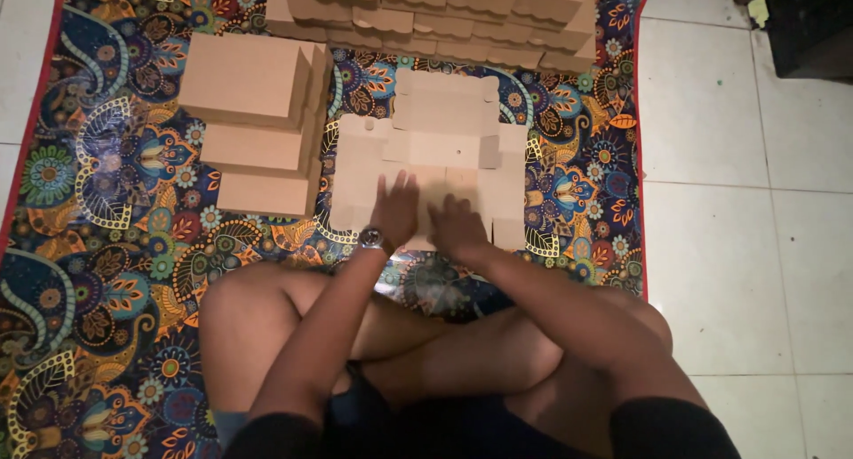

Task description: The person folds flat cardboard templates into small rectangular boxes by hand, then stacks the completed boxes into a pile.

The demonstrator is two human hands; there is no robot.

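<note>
While you sit cross-legged on the patterned mat (107, 246), here's how it all sits from up top:

Left hand: your left hand (396, 208) is flat and open, palm down, fingers spread a bit, pressing on the near part of the flat cardboard box blank (444, 148). There's a wristwatch (370, 239) on that wrist.

Right hand: your right hand (457, 228) is open too, palm down on the same blank, just beside the left one. Not gripping anything, just lying on the card.

Box blank: unfolded, lying flat on the mat right in front of your knees, flaps sticking out to both sides and away from you. Looks like there may be more than one sheet stacked there, but it's too dim to say for sure.

Folded boxes: a stack of three finished brown boxes (258, 121) sits to the left of the blank, close but not touching your hands.

Far pile: a wider heap of cardboard boxes (435, 15) runs along the mat's far edge.

Floor: white tiles (737, 201) off to the right of the mat.
</note>
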